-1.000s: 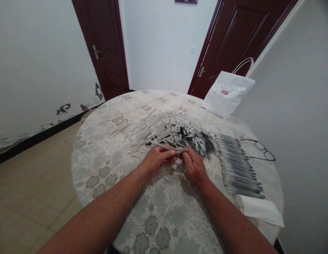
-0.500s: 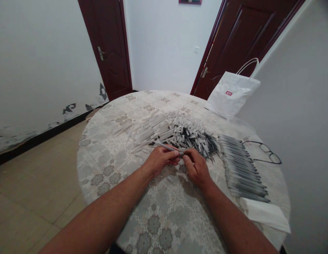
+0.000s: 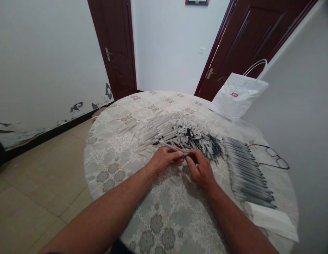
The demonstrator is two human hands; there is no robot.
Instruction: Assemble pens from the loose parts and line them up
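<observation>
A slim, pale grey pen (image 3: 168, 145) lies slanted across the fingers of my left hand (image 3: 165, 159), which is closed around it. My right hand (image 3: 201, 168) pinches the pen's near right end, and the fingertips of both hands almost meet there. Fingers cover that end, so its tip is hidden. Just beyond the hands spreads a heap of white pen barrels (image 3: 153, 132), with small white caps or tubes (image 3: 195, 126) and dark, thin pieces (image 3: 215, 143) on its right side. To the right, grey pens (image 3: 250, 171) lie side by side in a neat row.
A round table with a flowered lace tablecloth (image 3: 156, 201) carries everything. Glasses (image 3: 275, 155) rest right of the pen row, and a folded white packet or cloth (image 3: 272, 217) lies below it. A white paper bag (image 3: 239, 97) stands at the back right, near a wall.
The view has turned slightly left, so the whole scene sits further right in the picture. Both hands keep nearly the same grip on the pen.
</observation>
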